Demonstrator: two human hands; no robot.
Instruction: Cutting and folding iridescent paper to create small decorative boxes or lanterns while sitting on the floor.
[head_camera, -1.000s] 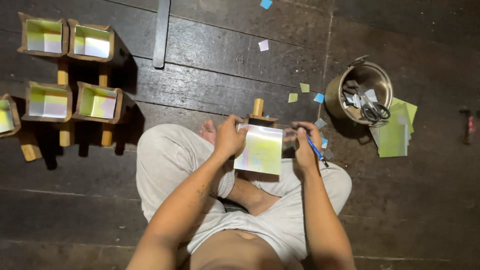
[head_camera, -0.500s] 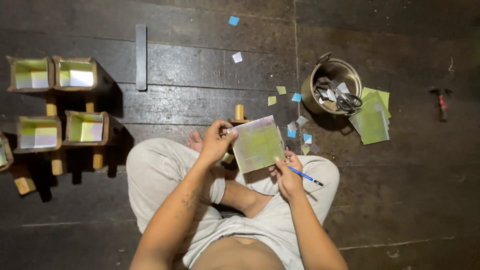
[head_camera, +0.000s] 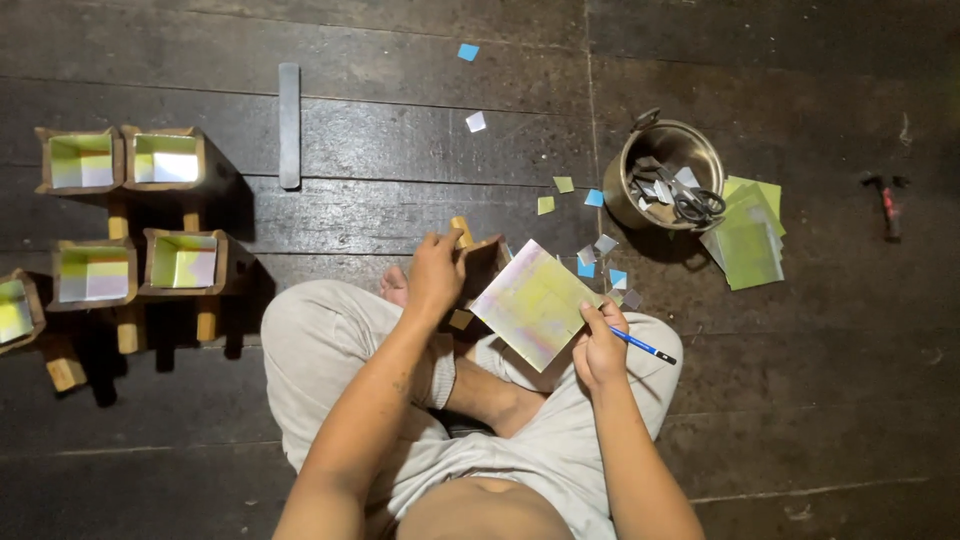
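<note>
We see the left hand (head_camera: 436, 272) closed on a small wooden box (head_camera: 478, 262) above the lap. The right hand (head_camera: 598, 345) grips a blue pencil (head_camera: 645, 347) and pinches the lower edge of a yellow-green sheet (head_camera: 535, 303), tilted over the knees. A metal pot (head_camera: 668, 172) with scissors (head_camera: 697, 204) stands nearby on the floor (head_camera: 400, 60).

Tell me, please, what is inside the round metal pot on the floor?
Inside the metal pot lie scissors and some small grey and white paper scraps. Whatever sits beneath them at the bottom is covered and cannot be seen.
</note>
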